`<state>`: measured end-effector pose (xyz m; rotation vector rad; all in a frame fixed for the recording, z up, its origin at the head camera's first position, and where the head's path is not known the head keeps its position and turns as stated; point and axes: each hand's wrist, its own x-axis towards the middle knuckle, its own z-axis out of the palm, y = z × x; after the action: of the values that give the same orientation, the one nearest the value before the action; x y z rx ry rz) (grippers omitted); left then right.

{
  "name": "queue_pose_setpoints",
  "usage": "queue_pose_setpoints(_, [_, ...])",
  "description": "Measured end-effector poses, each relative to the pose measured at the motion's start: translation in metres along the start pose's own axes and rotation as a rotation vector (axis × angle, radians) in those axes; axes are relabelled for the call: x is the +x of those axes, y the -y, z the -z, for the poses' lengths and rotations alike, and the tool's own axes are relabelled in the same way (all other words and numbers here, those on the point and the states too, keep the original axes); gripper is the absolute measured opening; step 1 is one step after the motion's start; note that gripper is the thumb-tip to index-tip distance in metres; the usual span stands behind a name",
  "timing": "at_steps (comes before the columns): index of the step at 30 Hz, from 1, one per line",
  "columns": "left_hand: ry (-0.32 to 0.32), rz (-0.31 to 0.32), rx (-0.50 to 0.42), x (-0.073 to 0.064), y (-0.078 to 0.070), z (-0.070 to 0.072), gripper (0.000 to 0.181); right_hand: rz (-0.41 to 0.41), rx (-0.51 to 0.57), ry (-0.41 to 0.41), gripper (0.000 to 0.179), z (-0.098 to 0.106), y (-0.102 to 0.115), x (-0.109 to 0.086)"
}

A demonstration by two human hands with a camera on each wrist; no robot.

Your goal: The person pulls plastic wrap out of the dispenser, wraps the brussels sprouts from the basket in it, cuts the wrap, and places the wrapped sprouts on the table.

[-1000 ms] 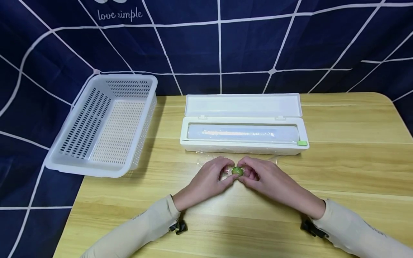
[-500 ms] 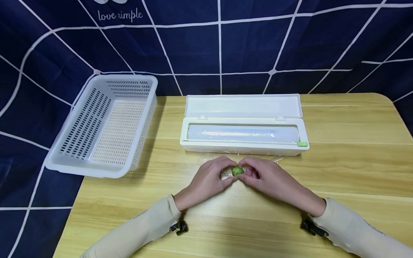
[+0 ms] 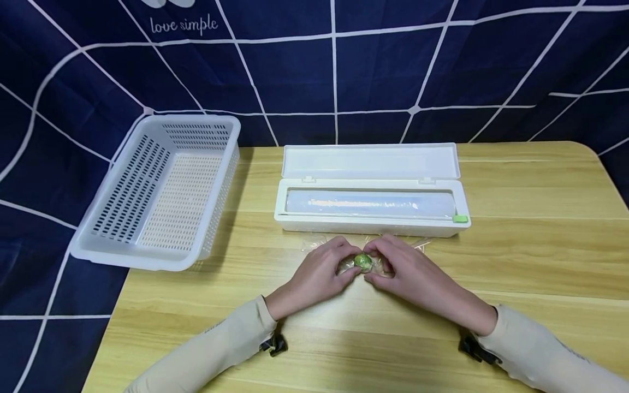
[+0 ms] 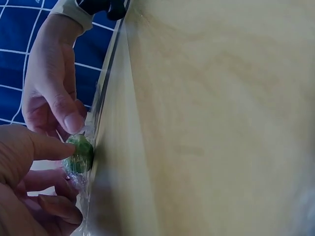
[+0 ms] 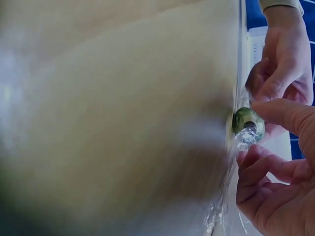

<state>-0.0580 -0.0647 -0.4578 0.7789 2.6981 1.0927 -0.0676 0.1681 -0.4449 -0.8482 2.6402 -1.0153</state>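
Note:
A small round green vegetable with a pale, dark-spotted end lies wrapped in clear cling film at the table's middle. My left hand curls in from the left, its thumb and forefinger pinching the vegetable. From the other side my right hand bends its fingers and thumb around it, fingertips at its right edge. Crinkled film bunches inside the curve of both hands and spreads beneath them towards the box. In the left wrist view, film trails from the wrapped vegetable along my fingers.
Just beyond my hands stands a white cling film box, lid raised, with a film roll inside and a green slider at its right end. A white slotted basket sits at the table's back left. A navy gridded cloth hangs behind.
The right fingers have shifted slightly, with a wider gap between forefinger and thumb and more film showing there. The vegetable has turned a little and shows paler patches. The left hand stays nearly in place.

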Motion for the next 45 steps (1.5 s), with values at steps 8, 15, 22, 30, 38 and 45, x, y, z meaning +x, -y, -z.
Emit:
queue_pose_setpoints(8, [0.027,0.017,0.009,-0.0012,-0.0028,0.0003,0.033,0.004,0.012,-0.008,0.033,-0.0016,0.0001,0.0010])
queue_pose_setpoints(15, [0.028,0.018,0.009,-0.0038,-0.0017,-0.0014,0.034,0.006,-0.024,-0.017,0.028,-0.0008,0.0002,0.0005])
queue_pose_setpoints(22, [-0.057,-0.013,-0.040,-0.0067,0.0012,-0.0049,0.031,0.000,-0.027,-0.006,0.024,-0.0005,0.0008,0.0016])
queue_pose_setpoints(30, [-0.018,-0.029,-0.015,-0.0064,-0.0016,-0.0019,0.037,-0.041,0.021,0.033,0.019,0.0015,0.0024,0.0012])
queue_pose_setpoints(38, [-0.006,-0.036,-0.015,-0.0036,-0.0009,-0.0012,0.034,-0.036,0.005,0.044,0.021,0.0055,0.0018,-0.0011])
queue_pose_setpoints(45, [0.007,-0.031,0.010,-0.0021,-0.0013,0.0003,0.031,0.061,-0.041,0.002,0.035,0.0044,0.0000,-0.0023])
